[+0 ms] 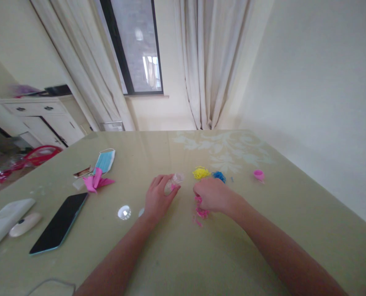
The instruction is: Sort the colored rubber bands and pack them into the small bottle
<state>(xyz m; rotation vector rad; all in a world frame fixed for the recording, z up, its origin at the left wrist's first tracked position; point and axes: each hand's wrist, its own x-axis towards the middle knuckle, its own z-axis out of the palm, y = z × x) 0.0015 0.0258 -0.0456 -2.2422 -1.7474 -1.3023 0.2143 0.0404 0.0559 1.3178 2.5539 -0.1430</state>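
Observation:
My left hand is wrapped round a small clear jar, with a little pink showing inside it. To its right, my right hand is closed, fingertips down in a loose pile of pink strands that look like small rubber bands. What exactly the fingertips pinch is partly hidden. Just beyond that hand lie a yellow pile and a blue pile of the same sort. Near my left wrist, a round clear lid-like disc rests on the table, and another pale disc is partly covered.
On the left of the table are a phone, a pink folded-paper piece, a blue face mask, a white oval object and a white box-like object. A small pink cup stands at the right.

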